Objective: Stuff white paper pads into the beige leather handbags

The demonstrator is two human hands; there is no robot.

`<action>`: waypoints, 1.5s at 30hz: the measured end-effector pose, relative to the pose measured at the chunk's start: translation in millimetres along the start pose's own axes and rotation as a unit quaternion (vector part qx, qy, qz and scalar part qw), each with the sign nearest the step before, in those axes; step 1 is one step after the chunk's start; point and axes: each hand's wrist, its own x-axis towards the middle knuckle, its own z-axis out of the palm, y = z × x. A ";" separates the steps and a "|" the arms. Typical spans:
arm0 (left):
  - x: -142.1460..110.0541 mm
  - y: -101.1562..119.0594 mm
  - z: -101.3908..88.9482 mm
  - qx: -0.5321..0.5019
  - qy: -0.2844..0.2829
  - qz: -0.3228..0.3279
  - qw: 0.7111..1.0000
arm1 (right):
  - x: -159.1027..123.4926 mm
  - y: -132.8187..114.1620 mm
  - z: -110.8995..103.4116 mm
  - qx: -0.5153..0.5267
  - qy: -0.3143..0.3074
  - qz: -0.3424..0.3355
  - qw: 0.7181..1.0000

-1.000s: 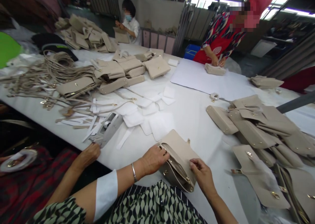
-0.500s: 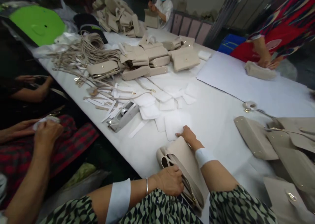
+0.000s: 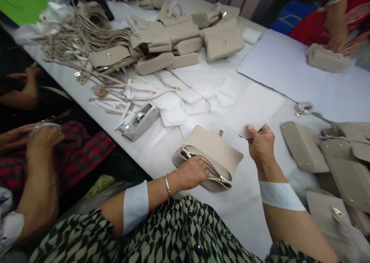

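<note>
A beige handbag (image 3: 214,145) lies in front of me with its flap spread away from me and its zipped mouth facing me. My left hand (image 3: 193,173) is closed on the rim of that mouth; its fingertips are partly hidden. To the right of the bag, my right hand (image 3: 261,141) is raised and pinches a thin white sheet (image 3: 258,101) by its near edge. The sheet looks blurred and stands out little against the white table. Beyond the bag lie several loose white sheets (image 3: 173,114).
A grey tape dispenser (image 3: 140,120) stands left of the sheets, near cut strips and a heap of straps (image 3: 95,24). More beige bags lie at the back (image 3: 169,35) and right (image 3: 347,166). A co-worker's hands (image 3: 341,43) handle a bag; another's (image 3: 44,139) work at left.
My right hand has picked up a white sheet and moved right with it. The handbag has turned, its flap now spread out, my left hand still on it. The view has tilted down.
</note>
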 end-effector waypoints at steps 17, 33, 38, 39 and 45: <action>-23.9 -15.5 -46.8 -0.771 0.105 -0.191 0.598 | -159.4 -38.5 3.3 0.053 -0.191 0.149 0.969; -26.5 3.5 -38.6 -0.785 0.108 -0.268 0.548 | -178.4 -67.9 10.9 0.103 -0.357 0.212 0.904; -31.0 5.2 -24.2 -0.658 0.221 -0.287 0.660 | -173.7 -53.3 18.5 0.069 -0.210 0.222 0.950; -32.6 5.5 -20.3 -0.615 0.228 -0.278 0.702 | -172.5 -53.0 18.7 0.059 -0.176 0.216 0.959; -38.8 15.1 -3.8 -0.270 0.121 -0.103 0.950 | -169.3 -66.6 14.5 0.034 -0.223 0.175 0.958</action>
